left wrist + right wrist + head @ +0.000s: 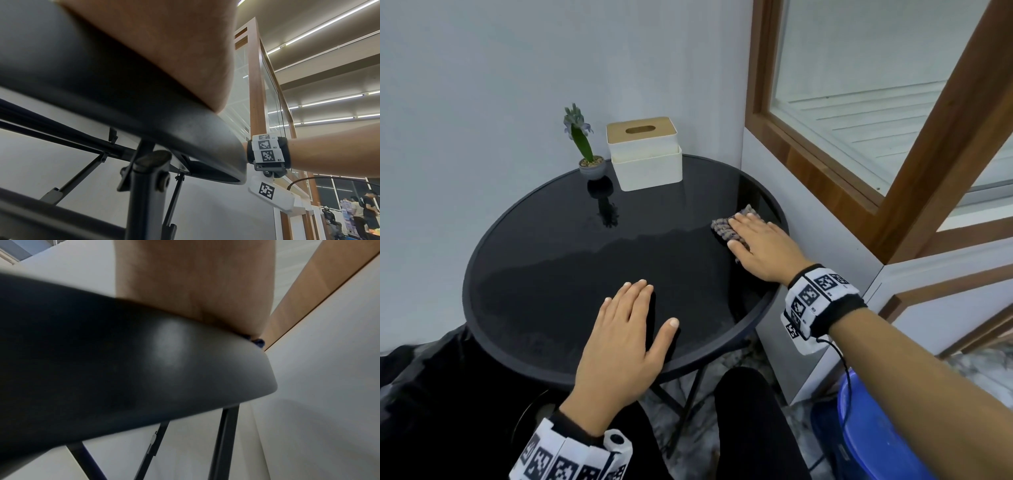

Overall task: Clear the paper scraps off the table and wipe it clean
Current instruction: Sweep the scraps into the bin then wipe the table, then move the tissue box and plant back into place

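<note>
Two hands on round black table (524, 240) — both flat, fingers straight. Plant (585, 144) in a small grey pot and white tissue box (643, 154) with a wooden lid stand side by side at the far edge, against the wall. Wooden window frame (825, 171) sits just right of the table; blue bin (866, 442) on the floor below the right arm. Dark legs show under the near rim. No paper scraps visible on the top.

Cloth (726, 228) lies on the table's right side, near the rim. Right hand (763, 246) presses down on it with flat, extended fingers; cloth sticks out past the fingertips on the far and left sides, the rest hidden under the palm. Left hand (623, 339) rests palm-down on the near part of the top, fingers relaxed and slightly spread, holding nothing, well apart from the cloth.

Wrist views are shot from under the rim — left wrist shows table legs and the right wristband; right wrist is blurred, a bit of cloth (258, 342) peeking over the edge.
</note>
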Tool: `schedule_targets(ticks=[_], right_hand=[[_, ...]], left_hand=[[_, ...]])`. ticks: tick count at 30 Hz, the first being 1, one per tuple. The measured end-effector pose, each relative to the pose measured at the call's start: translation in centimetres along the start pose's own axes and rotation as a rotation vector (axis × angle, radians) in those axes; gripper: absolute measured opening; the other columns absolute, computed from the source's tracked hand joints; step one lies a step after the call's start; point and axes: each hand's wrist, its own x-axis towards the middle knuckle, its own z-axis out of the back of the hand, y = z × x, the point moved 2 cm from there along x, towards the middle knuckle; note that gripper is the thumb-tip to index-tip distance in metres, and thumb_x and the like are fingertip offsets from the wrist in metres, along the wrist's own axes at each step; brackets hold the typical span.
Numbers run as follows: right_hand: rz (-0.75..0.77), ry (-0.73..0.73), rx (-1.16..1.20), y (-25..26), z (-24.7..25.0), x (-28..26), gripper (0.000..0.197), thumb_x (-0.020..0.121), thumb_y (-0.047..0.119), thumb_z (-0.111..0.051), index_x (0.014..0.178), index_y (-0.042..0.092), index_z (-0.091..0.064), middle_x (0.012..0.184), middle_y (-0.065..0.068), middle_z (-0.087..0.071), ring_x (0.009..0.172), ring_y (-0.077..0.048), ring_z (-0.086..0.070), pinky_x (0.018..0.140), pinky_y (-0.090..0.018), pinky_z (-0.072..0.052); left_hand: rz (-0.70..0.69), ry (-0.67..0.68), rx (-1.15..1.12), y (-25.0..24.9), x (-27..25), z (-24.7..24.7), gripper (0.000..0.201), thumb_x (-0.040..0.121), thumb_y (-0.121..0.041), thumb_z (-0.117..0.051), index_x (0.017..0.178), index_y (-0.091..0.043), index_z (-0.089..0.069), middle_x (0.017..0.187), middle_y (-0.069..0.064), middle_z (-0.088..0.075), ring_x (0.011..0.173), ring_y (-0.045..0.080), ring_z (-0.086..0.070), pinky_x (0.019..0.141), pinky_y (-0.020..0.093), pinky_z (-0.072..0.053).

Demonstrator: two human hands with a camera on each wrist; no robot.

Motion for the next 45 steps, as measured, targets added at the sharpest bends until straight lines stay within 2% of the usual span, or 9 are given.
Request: schedule_targets(ticks=[5, 12, 18, 24, 28, 31, 35, 39, 45], right_hand=[[0.011, 0.032, 0.009, 0.2, 0.6, -0.5, 0.062, 0.099, 0.051, -0.029, 0.152, 0.020, -0.024, 0.161, 0.001, -0.021, 0.149, -0.016, -0.014, 0.120, -0.040, -0.013], [0.094, -0.026, 0.030, 2.8, 3.3, -1.8, 0.078, 0.084, 0.071, -0.040, 0.144, 0.022, -0.035, 0.148, -0.001, -0.045, 0.133, -0.021, -0.045, 0.107, -0.042, -0.042], [0.131, -0.034, 0.060, 5.5, 5.3, -1.6, 0.080, 0.084, 0.070, -0.044, 0.147, 0.022, -0.032, 0.152, 0.000, -0.040, 0.137, -0.020, -0.040, 0.110, -0.042, -0.039], [0.132, -0.033, 0.069, 7.9, 7.0, 0.2, 0.082, 0.085, 0.068, -0.046, 0.149, 0.020, -0.030, 0.154, -0.001, -0.037, 0.138, -0.020, -0.040, 0.111, -0.041, -0.036], [0.102, -0.013, 0.071, 9.0, 8.0, 2.4, 0.079, 0.086, 0.064, -0.049, 0.148, 0.017, -0.031, 0.152, -0.004, -0.039, 0.139, -0.023, -0.037, 0.111, -0.041, -0.035], [0.095, -0.037, 0.072, 9.3, 9.0, 4.6, 0.073, 0.087, 0.060, -0.053, 0.143, 0.015, -0.038, 0.144, -0.007, -0.049, 0.130, -0.025, -0.047, 0.104, -0.040, -0.041], [0.075, -0.065, 0.131, 9.0, 9.7, 8.1, 0.065, 0.086, 0.052, -0.059, 0.137, 0.012, -0.045, 0.133, -0.010, -0.058, 0.120, -0.027, -0.055, 0.095, -0.036, -0.045], [0.042, -0.064, 0.118, 8.2, 9.5, 12.3, 0.065, 0.084, 0.055, -0.060, 0.131, 0.011, -0.049, 0.125, -0.011, -0.060, 0.110, -0.027, -0.058, 0.084, -0.034, -0.046], [-0.017, -0.035, 0.101, 6.7, 8.0, 17.9, 0.064, 0.080, 0.062, -0.059, 0.120, 0.012, -0.052, 0.115, -0.010, -0.060, 0.096, -0.026, -0.057, 0.076, -0.036, -0.048]], left_hand=[[0.006, 0.028, -0.096, -0.2, 0.2, 0.7, 0.079, 0.089, -0.068, -0.026, 0.149, -0.018, -0.031, 0.158, -0.008, -0.024, 0.148, 0.009, -0.010, 0.118, 0.030, -0.006], [0.016, 0.000, -0.150, -0.5, 2.3, 5.2, 0.077, 0.089, -0.064, -0.040, 0.151, -0.021, -0.026, 0.157, -0.011, -0.023, 0.144, 0.005, -0.018, 0.111, 0.019, -0.016], [0.020, 0.049, -0.088, 0.2, 5.5, 9.0, 0.080, 0.089, -0.068, -0.040, 0.151, -0.020, -0.025, 0.157, -0.005, -0.026, 0.142, 0.015, -0.027, 0.111, 0.035, -0.030], [0.079, 0.067, -0.057, 1.9, 9.7, 10.3, 0.081, 0.088, -0.066, -0.045, 0.151, -0.018, -0.026, 0.156, 0.002, -0.028, 0.140, 0.023, -0.032, 0.110, 0.041, -0.033], [0.098, 0.085, -0.072, 2.8, 12.7, 10.4, 0.082, 0.087, -0.064, -0.048, 0.150, -0.016, -0.026, 0.155, 0.004, -0.030, 0.140, 0.025, -0.033, 0.110, 0.043, -0.033], [0.111, 0.082, -0.072, 3.5, 15.4, 10.4, 0.080, 0.086, -0.063, -0.050, 0.148, -0.015, -0.032, 0.151, 0.005, -0.036, 0.135, 0.025, -0.038, 0.108, 0.042, -0.036], [0.106, 0.074, -0.085, 4.7, 19.3, 10.2, 0.066, 0.084, -0.061, -0.054, 0.136, -0.021, -0.045, 0.133, 0.004, -0.053, 0.120, 0.022, -0.049, 0.098, 0.039, -0.043], [0.103, 0.076, -0.088, 5.6, 23.0, 9.6, 0.054, 0.088, -0.048, -0.058, 0.131, -0.016, -0.050, 0.121, 0.005, -0.058, 0.108, 0.022, -0.051, 0.085, 0.030, -0.039], [0.127, 0.059, -0.151, 7.4, 27.7, 8.1, 0.052, 0.087, -0.040, -0.064, 0.133, -0.019, -0.053, 0.121, 0.002, -0.062, 0.111, 0.022, -0.057, 0.084, 0.024, -0.038]])
